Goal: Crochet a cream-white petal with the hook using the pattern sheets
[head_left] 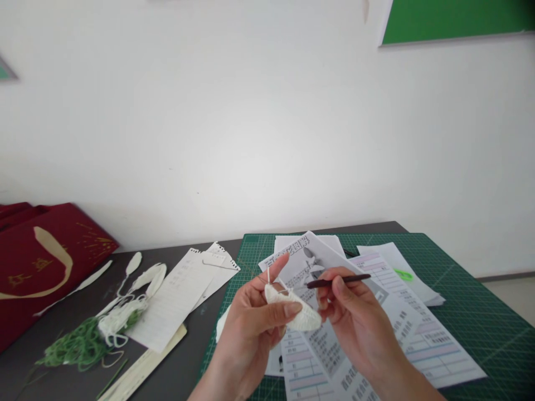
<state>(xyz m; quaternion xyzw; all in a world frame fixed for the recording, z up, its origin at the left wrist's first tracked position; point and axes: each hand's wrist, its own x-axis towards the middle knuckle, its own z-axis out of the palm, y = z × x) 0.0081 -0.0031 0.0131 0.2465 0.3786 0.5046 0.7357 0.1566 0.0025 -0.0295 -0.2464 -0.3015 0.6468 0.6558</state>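
Note:
My left hand [254, 317] pinches a small white crocheted piece [307, 317] between thumb and fingers. A strand of white yarn [268, 275] runs up over its raised index finger. In my right hand [355, 317] is a crochet hook [338, 280] with a dark handle, held like a pen and pointing left. The hook's thin metal shaft reaches toward the top edge of the white piece; whether its tip sits in a loop is too small to tell. Below both hands lie printed pattern sheets [413, 328].
A green cutting mat [455, 312] lies under the sheets, with a bright green clip [403, 274] at right. To the left are green yarn [79, 345], white crocheted pieces [152, 278], handwritten notes [175, 301], a pale flat strip [142, 370] and dark red bags [45, 262]. A white wall stands behind.

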